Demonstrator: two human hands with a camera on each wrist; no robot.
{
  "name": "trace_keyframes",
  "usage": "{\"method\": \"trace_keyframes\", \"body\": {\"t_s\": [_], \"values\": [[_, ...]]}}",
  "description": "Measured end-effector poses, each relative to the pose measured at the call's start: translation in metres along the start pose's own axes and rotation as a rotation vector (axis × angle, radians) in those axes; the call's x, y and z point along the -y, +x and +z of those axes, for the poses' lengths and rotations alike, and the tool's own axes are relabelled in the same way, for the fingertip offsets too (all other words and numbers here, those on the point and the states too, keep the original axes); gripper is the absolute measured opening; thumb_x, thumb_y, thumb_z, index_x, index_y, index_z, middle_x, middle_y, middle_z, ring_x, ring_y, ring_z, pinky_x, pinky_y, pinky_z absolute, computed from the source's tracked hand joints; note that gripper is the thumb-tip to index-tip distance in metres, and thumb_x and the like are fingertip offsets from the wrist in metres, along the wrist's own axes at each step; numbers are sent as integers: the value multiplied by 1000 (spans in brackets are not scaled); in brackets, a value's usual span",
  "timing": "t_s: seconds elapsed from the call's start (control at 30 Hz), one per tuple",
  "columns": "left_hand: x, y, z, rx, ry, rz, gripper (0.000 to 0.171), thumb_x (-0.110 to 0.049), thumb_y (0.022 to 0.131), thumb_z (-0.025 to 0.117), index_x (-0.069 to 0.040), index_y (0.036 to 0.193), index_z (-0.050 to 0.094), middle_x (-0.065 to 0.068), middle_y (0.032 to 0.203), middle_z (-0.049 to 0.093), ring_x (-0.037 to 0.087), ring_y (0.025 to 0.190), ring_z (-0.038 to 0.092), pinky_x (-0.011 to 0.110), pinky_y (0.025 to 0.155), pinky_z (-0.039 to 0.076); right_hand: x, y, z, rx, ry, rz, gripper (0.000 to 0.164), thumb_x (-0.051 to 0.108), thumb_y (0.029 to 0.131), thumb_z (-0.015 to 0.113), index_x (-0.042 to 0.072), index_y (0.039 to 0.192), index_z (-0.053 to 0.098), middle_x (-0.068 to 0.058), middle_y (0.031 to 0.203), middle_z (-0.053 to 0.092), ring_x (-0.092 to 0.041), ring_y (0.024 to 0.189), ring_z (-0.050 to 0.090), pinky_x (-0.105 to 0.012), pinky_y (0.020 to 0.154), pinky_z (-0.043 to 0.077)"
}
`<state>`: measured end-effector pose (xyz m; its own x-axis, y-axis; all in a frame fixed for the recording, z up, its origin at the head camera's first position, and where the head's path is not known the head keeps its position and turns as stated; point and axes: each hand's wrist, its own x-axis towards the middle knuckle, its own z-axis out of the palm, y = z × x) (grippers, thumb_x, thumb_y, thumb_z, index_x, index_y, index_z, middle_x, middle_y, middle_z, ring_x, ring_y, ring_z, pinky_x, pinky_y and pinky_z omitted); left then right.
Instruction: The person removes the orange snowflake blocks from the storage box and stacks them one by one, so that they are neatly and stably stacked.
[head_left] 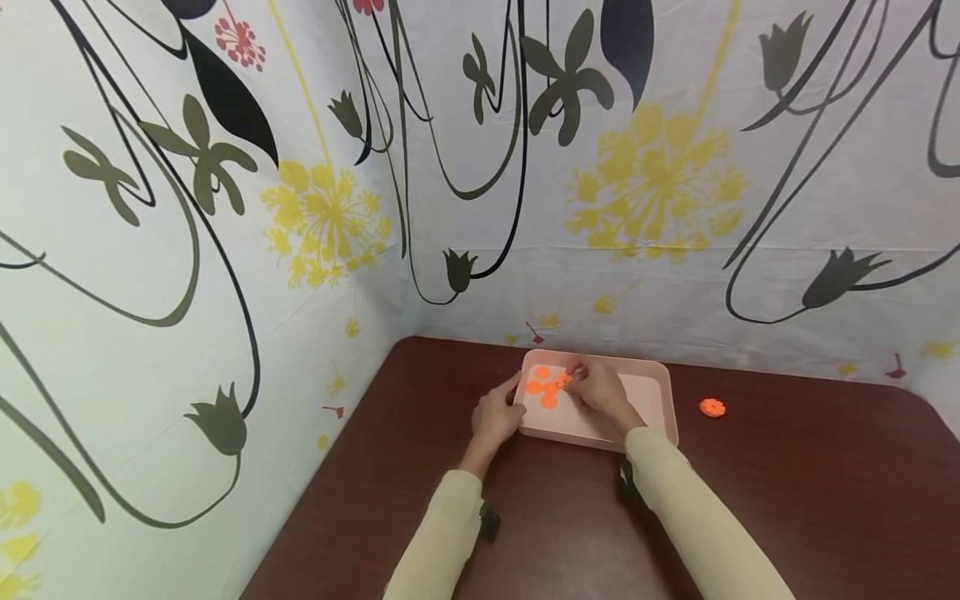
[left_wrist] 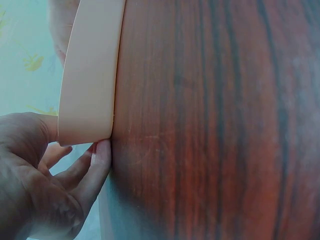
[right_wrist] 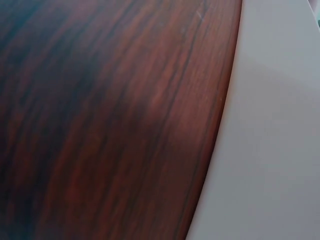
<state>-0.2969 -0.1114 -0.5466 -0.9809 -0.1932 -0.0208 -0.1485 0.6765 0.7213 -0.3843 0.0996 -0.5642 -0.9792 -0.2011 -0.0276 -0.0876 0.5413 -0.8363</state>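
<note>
A pale pink tray [head_left: 652,371] lies near the table's back edge. Several flat orange pieces, among them a round one [head_left: 549,402], are in its left part. My left hand [head_left: 497,414] grips the tray's left end; in the left wrist view the hand [left_wrist: 45,175] has its thumb at the rim and fingertips low at the corner. Over the tray, my right hand [head_left: 596,387] pinches a small orange piece [head_left: 564,380] beside the others; the fingers partly hide it. The right wrist view shows the tray's pale side wall [right_wrist: 270,125], but no hand.
An orange flower-shaped disc [head_left: 712,407] lies on the dark wooden table [head_left: 810,483] to the right of the tray. A patterned cloth [head_left: 675,292] with flowers and stems hangs behind the table and along its left side.
</note>
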Motion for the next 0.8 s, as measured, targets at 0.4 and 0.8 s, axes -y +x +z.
{"method": "trace_keyframes", "body": {"t_s": [0.4,0.8], "values": [[0,0,1,0,-16,2,70,-10,90,66,-31,155,55,7,120,78,16,48,48,29,54,37,3,-9,-11,-3,127,58,23,8,95,69,5,117,67,-11,94,71,-16,57,66,-31,51,53],[1,-3,-1,18,-20,1,68,-13,92,66,-32,156,53,11,111,78,18,51,46,29,55,38,25,-42,-40,67,376,158,32,20,100,71,8,127,60,-13,112,78,-22,77,69,-33,61,54]]}}
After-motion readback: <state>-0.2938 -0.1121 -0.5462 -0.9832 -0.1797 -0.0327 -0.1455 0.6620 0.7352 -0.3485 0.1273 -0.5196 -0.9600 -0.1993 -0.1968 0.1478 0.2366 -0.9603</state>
